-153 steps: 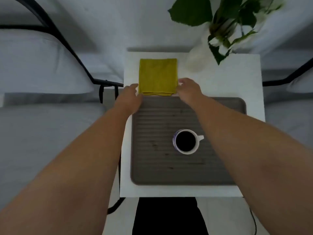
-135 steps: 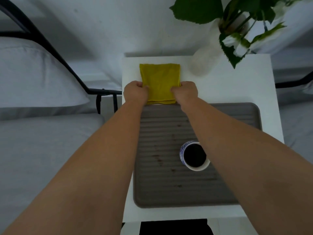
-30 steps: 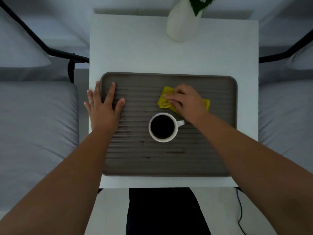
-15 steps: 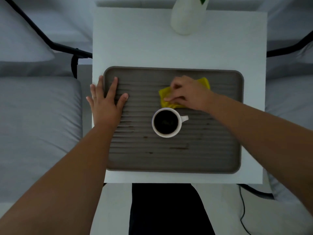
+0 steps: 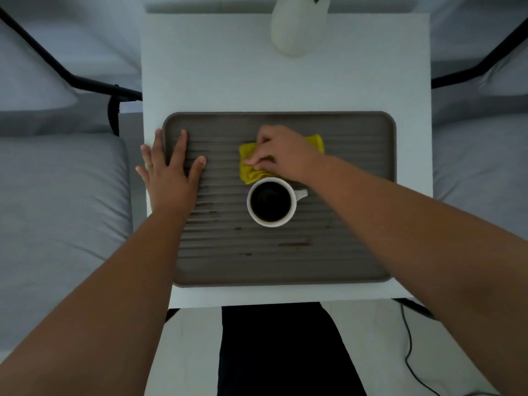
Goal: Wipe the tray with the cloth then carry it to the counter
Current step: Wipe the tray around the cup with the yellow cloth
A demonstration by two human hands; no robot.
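Note:
A grey ribbed tray [image 5: 357,130] lies on a white bedside table [image 5: 228,67]. My right hand [image 5: 283,152] presses a crumpled yellow cloth [image 5: 250,171] onto the tray's far middle, just behind a white mug [image 5: 271,202] of dark coffee that stands on the tray. Most of the cloth is hidden under the hand. My left hand [image 5: 168,172] lies flat with fingers spread on the tray's left rim. Dark stains [image 5: 294,244] show on the tray's near half.
A white vase [image 5: 297,27] stands at the table's far edge. Grey beds with black metal frames [image 5: 85,81] flank the table on both sides. A black cable [image 5: 411,352] runs on the floor at the lower right.
Since the first frames the cloth has come off the table and onto the tray, bunched under my right hand. In the last second the cloth has slid a little left; my left hand has stayed put.

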